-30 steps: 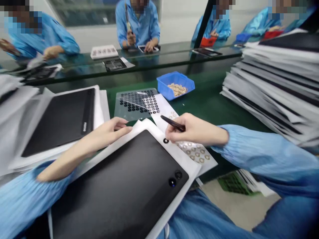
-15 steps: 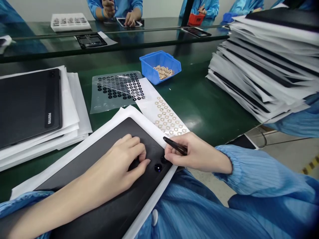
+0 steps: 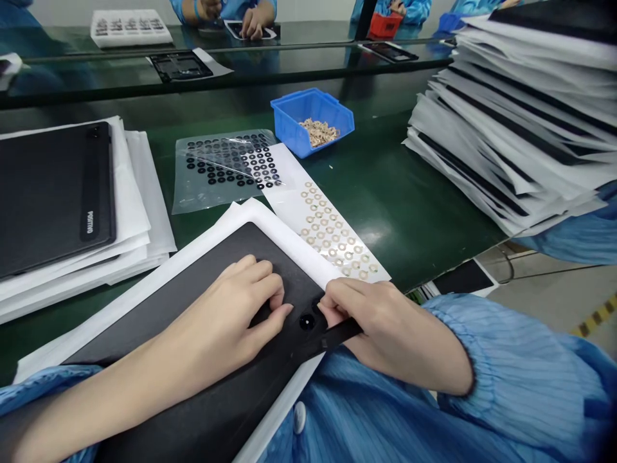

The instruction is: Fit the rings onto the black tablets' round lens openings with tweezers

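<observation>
A black tablet (image 3: pixel 294 270) lies back side up on white sheets, angled in front of me. My left hand (image 3: pixel 253 299) rests on it, fingers curled and thumb close to the forefinger, with nothing visible between them. A round camera lens (image 3: pixel 307 321) sits just right of that thumb. My right hand (image 3: pixel 366 315) is closed at the tablet's corner, its thumb and forefinger pinched at a second round lens (image 3: pixel 315 305) that they partly cover. Slim black tweezers (image 3: pixel 337 335), or a similar tool, are held in its palm and point down-left over the tablet's edge.
Gold ring stickers on a white sheet (image 3: pixel 332 235) and black rings on clear film (image 3: pixel 193 190) lie beyond the tablet. A blue bin (image 3: pixel 294 128) holds small parts. Stacks of tablets and paper flank me, left (image 3: pixel 139 193) and right (image 3: pixel 482 154). Co-workers' hands (image 3: pixel 255 22) work opposite.
My right hand has turned over and come down to the corner lens; the tool in it has swung from pointing up-left to down-left. My left hand has hardly moved.
</observation>
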